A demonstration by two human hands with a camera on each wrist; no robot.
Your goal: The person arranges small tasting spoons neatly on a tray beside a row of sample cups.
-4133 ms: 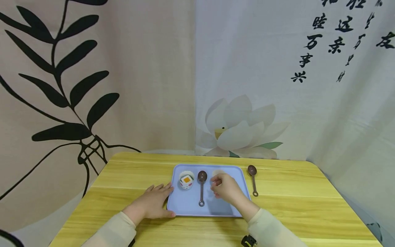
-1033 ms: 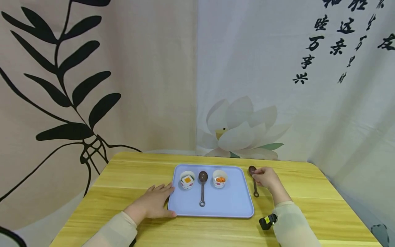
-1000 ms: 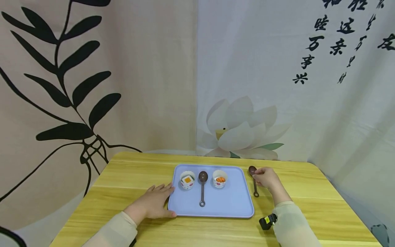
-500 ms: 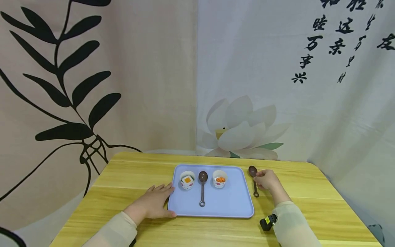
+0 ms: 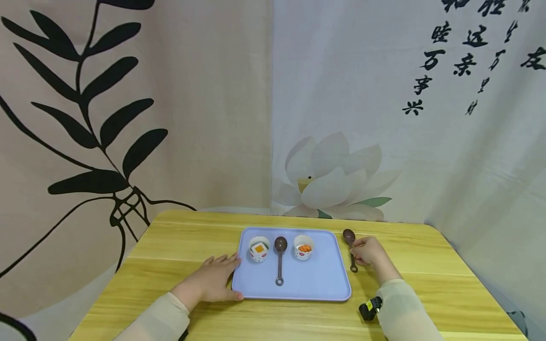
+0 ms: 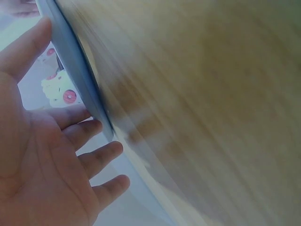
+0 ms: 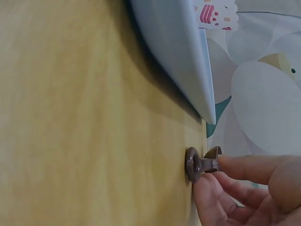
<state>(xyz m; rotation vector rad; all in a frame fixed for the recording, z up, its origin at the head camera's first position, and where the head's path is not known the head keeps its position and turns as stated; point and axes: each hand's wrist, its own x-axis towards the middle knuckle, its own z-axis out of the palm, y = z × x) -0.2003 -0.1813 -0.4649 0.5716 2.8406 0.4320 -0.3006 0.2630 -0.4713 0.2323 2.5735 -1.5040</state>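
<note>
At the left edge of the pale blue tray my left hand rests with spread, straight fingers; the left wrist view shows its fingertips at the tray's rim. To the right of the tray, my right hand pinches the handle of a brown spoon between thumb and fingers. The right wrist view shows the ring end of that spoon close to the tabletop. A second brown spoon lies upright in the tray's middle, between two small patterned paper cups.
The left cup holds a white piece with an orange square on top. Orange pieces fill the right cup. All stand on a yellow wooden table, with a printed curtain behind it.
Since the oldest frame, my right hand has left the right cup, where orange pieces now show, and moved right to the spoon. Lately it slid slightly down the handle. The left hand stays put.
</note>
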